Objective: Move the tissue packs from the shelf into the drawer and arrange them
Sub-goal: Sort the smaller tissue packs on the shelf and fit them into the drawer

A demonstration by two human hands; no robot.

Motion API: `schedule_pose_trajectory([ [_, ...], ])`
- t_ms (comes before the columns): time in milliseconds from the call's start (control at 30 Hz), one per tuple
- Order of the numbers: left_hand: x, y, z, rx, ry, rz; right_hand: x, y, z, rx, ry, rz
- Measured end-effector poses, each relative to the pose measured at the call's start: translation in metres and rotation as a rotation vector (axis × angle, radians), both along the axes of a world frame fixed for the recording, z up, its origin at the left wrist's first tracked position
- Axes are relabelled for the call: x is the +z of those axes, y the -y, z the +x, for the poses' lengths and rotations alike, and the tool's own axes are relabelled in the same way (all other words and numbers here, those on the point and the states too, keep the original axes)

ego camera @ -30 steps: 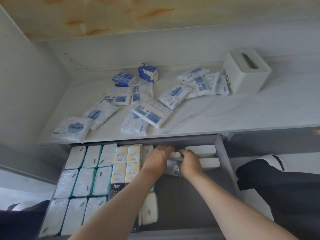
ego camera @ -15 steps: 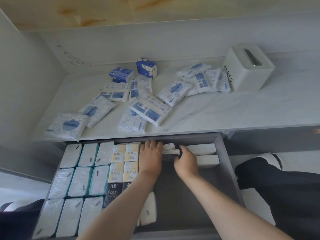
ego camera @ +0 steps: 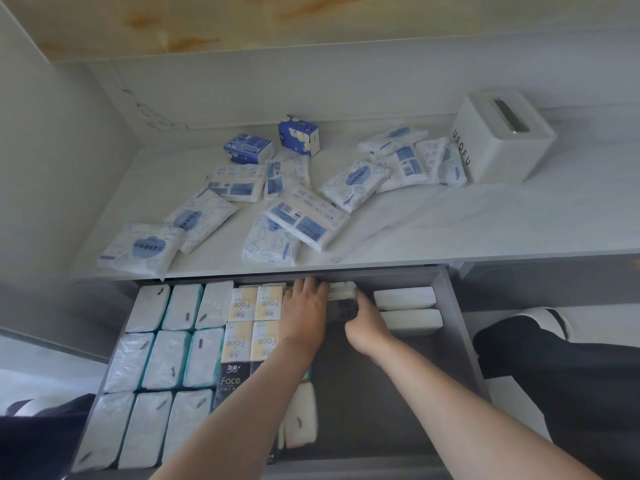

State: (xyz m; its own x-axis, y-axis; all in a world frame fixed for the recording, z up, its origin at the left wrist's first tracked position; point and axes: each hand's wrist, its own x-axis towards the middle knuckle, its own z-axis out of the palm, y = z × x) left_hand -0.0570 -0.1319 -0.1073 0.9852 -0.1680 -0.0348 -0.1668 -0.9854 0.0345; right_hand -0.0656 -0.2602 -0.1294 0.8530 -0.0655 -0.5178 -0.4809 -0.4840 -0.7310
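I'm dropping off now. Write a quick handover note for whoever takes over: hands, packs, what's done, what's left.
Left hand: open, fingers flat against a small tissue pack at the back of the drawer.
Right hand: touches that pack's other side; grip unclear.
Done: the drawer's left half is filled in rows.
Left: seat this pack, then move the loose packs from the shelf.

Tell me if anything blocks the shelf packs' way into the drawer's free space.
Nothing visible does. The tissue packs lie loose on the open shelf, and the drawer below stands pulled out, its right half largely bare. Only the left hand and right hand are in there, at a pack at the back.
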Motion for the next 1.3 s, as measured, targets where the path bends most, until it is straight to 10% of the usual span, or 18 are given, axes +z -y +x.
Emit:
schedule_pose_trajectory([
  [300,0.020,0.001,-0.013,0.022,0.007,-0.011,0.017,0.002,-0.008,-0.096,0.149,-0.086],
  [633,0.035,-0.018,-0.031,-0.204,-0.395,-0.065,0.037,0.021,-0.020,0.075,-0.001,-0.010],
  [967,0.100,-0.029,-0.003,-0.170,-0.096,-0.407,0.104,0.007,-0.002,0.105,0.356,-0.184],
  [1300,0.166,-0.072,0.141,0.076,0.027,-0.320,0.183,-0.023,0.143,0.304,0.598,-0.337],
])
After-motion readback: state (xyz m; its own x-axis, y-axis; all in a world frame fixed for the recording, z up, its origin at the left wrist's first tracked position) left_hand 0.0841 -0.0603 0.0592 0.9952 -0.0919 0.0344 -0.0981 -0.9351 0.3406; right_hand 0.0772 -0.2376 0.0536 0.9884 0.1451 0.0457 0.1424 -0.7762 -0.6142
